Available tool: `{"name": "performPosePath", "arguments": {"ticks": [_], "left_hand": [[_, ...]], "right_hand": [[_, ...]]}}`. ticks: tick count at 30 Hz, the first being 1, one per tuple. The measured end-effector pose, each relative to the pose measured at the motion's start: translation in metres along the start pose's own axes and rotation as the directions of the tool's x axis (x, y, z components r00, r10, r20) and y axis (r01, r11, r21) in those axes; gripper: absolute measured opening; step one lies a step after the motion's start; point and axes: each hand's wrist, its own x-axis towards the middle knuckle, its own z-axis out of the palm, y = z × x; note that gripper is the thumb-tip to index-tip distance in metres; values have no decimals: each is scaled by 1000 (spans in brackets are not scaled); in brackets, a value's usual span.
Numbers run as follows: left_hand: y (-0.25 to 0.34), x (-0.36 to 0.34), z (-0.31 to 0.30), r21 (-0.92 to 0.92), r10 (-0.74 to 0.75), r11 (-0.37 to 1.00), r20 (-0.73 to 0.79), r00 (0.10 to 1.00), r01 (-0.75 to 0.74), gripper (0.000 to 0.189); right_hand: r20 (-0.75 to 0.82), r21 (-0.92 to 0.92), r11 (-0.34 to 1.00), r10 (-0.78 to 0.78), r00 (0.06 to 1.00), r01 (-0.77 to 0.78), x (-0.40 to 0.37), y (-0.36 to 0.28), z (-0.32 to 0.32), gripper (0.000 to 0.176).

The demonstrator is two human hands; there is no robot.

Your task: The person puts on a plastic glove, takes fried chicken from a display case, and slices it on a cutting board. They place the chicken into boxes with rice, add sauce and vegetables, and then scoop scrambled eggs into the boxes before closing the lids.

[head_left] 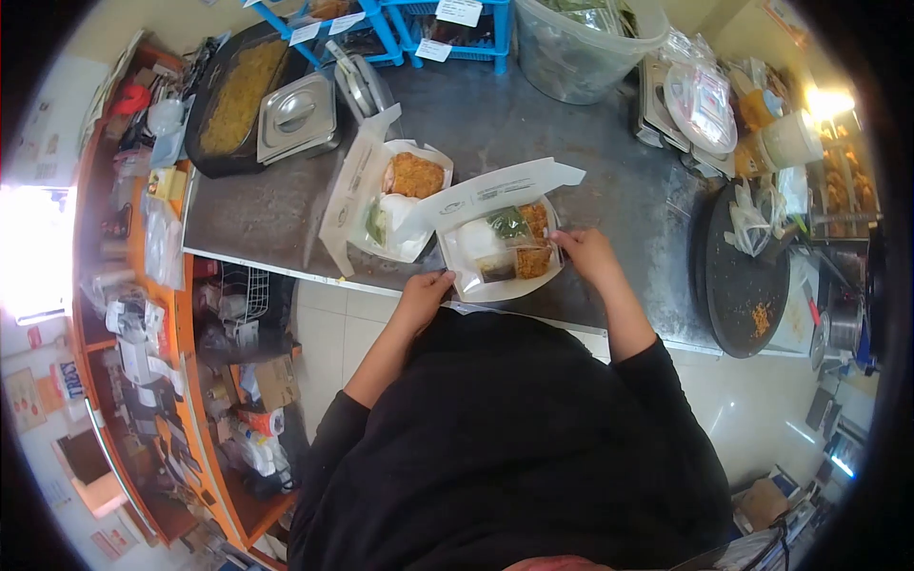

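Observation:
A white paper food box (551, 282) stands with its lid up at the table's front edge. Inside are white rice (473, 238), a piece of breaded fried food (531, 264), a clear packet of green leaves (510, 223) and a dark sauce packet (497, 271). My left hand (424, 300) pinches the box's near left corner. At its right side, my right hand (586, 253) has thumb and fingers closed on the rim. A second open food box (411, 253) sits just to the left, holding rice and a fried piece (416, 176); the first box's lid partly covers it.
At the back left are a black tray of yellowish food (243, 95) and a steel lidded container (297, 116). Blue racks (447, 38) and a large plastic tub (576, 67) line the back. A round dark board (738, 285) lies right. Orange shelves (181, 381) stand left.

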Motion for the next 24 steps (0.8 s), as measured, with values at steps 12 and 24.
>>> {"name": "performPosePath", "arguments": {"ticks": [12,24], "left_hand": [[-3,0,2,102,122,989,-143,982,-108,30],[54,-52,-163,77,7,995,574,819,-62,26]], "right_hand": [[-62,92,996,3,998,3,-1,13,9,53],[-498,377,902,6,867,210,-22,-39,-29,36]]}}
